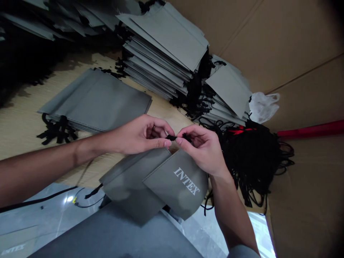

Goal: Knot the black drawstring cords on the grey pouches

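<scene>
Both hands meet over the near table edge, pinching a short black cord (171,137) between them. My left hand (145,134) grips it between thumb and index finger. From the other side, my right hand (201,145) pinches the same cord with thumb and forefinger, its other fingers curled. Just below hang two grey fabric pouches: one plain pouch (137,182) on the left, and a pouch with white INTEX lettering (177,182) overlapping it. Whether the cord is knotted is too small to tell.
A flat stack of grey pouches (96,100) lies left on the wooden table (18,118). Taller pouch stacks (166,39) (231,86) stand behind. At right are a black cord heap (255,157), a white plastic bag (263,107), a red strip (311,129) and cardboard walls (303,200).
</scene>
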Motion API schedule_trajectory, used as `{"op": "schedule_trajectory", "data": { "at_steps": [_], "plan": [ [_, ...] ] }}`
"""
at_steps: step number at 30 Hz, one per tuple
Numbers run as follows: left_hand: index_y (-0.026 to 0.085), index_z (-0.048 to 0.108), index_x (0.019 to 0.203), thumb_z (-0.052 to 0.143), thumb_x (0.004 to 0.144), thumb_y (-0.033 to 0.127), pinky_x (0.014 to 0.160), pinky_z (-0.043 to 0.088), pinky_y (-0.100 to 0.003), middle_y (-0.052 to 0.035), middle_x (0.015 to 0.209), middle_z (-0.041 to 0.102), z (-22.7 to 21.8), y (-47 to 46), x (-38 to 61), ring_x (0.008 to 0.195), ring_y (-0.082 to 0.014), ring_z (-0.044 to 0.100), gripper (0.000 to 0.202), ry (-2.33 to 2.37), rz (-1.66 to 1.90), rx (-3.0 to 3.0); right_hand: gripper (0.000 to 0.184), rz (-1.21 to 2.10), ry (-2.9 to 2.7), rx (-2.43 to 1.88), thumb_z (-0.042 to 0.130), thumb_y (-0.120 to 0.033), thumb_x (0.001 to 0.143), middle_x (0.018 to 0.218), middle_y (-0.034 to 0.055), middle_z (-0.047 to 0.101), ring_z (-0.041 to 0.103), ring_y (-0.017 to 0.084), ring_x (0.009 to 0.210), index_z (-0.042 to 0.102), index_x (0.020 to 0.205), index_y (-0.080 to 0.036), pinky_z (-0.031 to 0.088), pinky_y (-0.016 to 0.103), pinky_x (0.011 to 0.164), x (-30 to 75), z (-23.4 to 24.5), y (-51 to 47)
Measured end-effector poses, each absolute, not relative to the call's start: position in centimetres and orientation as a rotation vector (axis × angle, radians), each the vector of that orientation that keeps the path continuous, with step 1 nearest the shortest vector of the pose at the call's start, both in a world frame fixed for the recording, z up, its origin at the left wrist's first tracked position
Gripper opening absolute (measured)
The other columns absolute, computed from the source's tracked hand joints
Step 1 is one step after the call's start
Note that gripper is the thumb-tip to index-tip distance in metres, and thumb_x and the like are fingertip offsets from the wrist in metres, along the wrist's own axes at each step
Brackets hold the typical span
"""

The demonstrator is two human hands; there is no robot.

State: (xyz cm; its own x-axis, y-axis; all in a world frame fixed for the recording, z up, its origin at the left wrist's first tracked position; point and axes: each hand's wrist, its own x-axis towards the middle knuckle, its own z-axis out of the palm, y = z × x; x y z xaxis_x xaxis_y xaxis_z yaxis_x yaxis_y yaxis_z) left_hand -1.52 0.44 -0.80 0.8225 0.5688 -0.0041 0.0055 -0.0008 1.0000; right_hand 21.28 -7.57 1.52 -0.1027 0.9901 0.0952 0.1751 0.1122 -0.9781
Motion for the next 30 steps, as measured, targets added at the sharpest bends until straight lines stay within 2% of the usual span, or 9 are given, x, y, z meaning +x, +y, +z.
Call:
{"op": "schedule_trajectory", "data": {
  "at_steps": [7,12,17,20,24,30],
  "plan": [
    [0.015,0.08,0.096,0.078,0.097,0.028,0.069,0.051,-0.015,-0.0013,0.085,0.077,-0.6,1.0,-1.6,0.076,-0.0089,0.066,0.014,0.53,0.483,1.549,0.009,1.057,-1.495,-1.219,0.084,-0.021,0.09,0.093,0.0006,0.076,0.07,0.015,0.087,0.078,0.095,-0.023,0.059,0.031,0.084,21.6,1.8,-7.6],
    [0.015,0.08,0.097,0.077,0.097,0.036,0.07,0.051,-0.02,-0.0035,0.086,0.077,-0.6,0.8,-1.7,0.078,-0.0125,0.066,0.021,0.507,0.431,1.581,0.033,1.111,-1.596,-1.132,0.09,-0.023,0.086,0.105,0.0011,0.075,0.071,0.018,0.099,0.075,0.115,-0.026,0.059,0.033,0.091,21.1,1.6,-7.8],
    [0.016,0.079,0.096,0.073,0.099,0.036,0.068,0.049,-0.021,-0.003,0.085,0.075,-0.5,0.6,-1.6,0.077,-0.0134,0.065,0.021,0.474,0.421,1.627,0.014,1.058,-1.665,-1.217,0.084,-0.027,0.092,0.099,0.001,0.079,0.072,0.017,0.09,0.078,0.104,-0.025,0.057,0.034,0.084,20.7,1.0,-8.1],
    [0.017,0.077,0.095,0.072,0.098,0.031,0.068,0.048,-0.02,-0.0019,0.083,0.074,-0.3,0.6,-1.7,0.076,-0.013,0.063,0.016,0.454,0.426,1.651,0.01,1.087,-1.642,-1.256,0.083,-0.028,0.093,0.094,0.0009,0.079,0.07,0.016,0.083,0.077,0.1,-0.023,0.055,0.032,0.077,20.6,1.1,-8.2],
    [0.017,0.075,0.091,0.073,0.098,0.03,0.065,0.045,-0.019,0.0001,0.079,0.069,0.1,0.8,-2.0,0.071,-0.0111,0.058,0.015,0.403,0.395,1.608,0.012,1.154,-1.583,-1.197,0.085,-0.028,0.09,0.088,0.0001,0.078,0.068,0.015,0.077,0.077,0.096,-0.022,0.054,0.03,0.072,20.6,1.2,-8.0],
    [0.017,0.074,0.091,0.074,0.098,0.03,0.059,0.041,-0.018,0.0011,0.074,0.063,0.5,1.4,-2.4,0.066,-0.0093,0.052,0.015,0.381,0.382,1.575,0.021,1.194,-1.527,-1.145,0.09,-0.035,0.087,0.093,0.0011,0.08,0.072,0.016,0.084,0.077,0.098,-0.023,0.061,0.031,0.08,21.0,1.5,-7.8]
  ]
}}
